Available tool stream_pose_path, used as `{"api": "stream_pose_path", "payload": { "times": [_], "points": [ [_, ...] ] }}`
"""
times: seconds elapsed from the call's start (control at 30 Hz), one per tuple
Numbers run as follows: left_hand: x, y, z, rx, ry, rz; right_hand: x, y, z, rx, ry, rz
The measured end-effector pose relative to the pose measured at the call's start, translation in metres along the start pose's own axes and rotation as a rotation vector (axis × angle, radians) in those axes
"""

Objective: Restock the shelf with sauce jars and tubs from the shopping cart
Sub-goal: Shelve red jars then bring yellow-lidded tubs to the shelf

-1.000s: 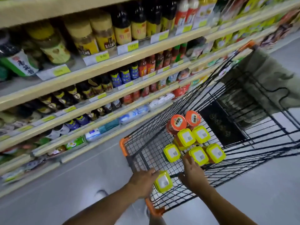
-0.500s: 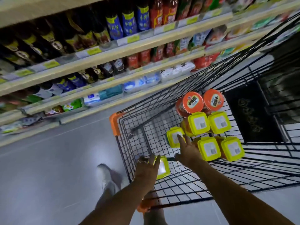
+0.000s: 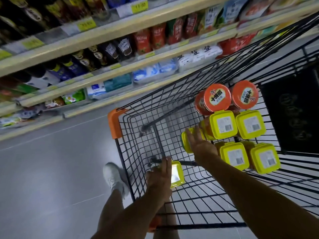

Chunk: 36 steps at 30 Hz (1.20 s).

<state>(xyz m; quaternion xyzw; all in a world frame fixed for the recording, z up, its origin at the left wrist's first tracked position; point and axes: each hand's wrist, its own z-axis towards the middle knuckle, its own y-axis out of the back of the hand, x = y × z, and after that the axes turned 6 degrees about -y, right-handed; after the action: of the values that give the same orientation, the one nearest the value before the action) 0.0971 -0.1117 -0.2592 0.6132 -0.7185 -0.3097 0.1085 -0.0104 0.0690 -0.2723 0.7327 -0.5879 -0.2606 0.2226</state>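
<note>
Okay, head view, the only one. Left hand (image 3: 159, 178) grips a yellow-lidded tub (image 3: 177, 174) at the near end of the cart (image 3: 138, 152), fingers down the tub's left side (thumb hidden behind it). Right hand (image 3: 201, 147) lies on a second tub (image 3: 185, 142), tipped on its side mid-cart; fingers fairly straight across it, touching, not curled round. Just beyond, four more tubs (image 3: 224, 124) stand lid-up in a block, with two orange-lidded jars (image 3: 217, 98) at their far edge. The shelf (image 3: 103, 37) runs left of the cart, holding bottles (image 3: 124, 47) and pouches (image 3: 143, 41). White shoe (image 3: 113, 175) on grey floor (image 3: 43, 169) beside the cart.
</note>
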Motion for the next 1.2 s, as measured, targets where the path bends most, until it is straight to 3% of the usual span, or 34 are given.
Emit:
{"api": "stream_pose_path", "payload": {
  "times": [0.27, 0.57, 0.93, 1.2],
  "points": [
    [0.005, 0.003, 0.022, -0.032, 0.059, -0.037, -0.002, 0.001, 0.013, -0.032, 0.029, -0.110],
    [0.017, 0.025, 0.022, -0.055, -0.020, -0.221, 0.001, 0.006, 0.002, -0.035, 0.046, -0.130],
    [0.035, 0.119, -0.019, -0.190, -0.133, -0.261, -0.024, 0.075, -0.076, -0.084, -0.101, 0.365],
    [0.039, 0.215, -0.088, -0.357, -0.202, -0.434, -0.052, 0.154, -0.152, -0.271, -0.168, 0.666]
  ]
}}
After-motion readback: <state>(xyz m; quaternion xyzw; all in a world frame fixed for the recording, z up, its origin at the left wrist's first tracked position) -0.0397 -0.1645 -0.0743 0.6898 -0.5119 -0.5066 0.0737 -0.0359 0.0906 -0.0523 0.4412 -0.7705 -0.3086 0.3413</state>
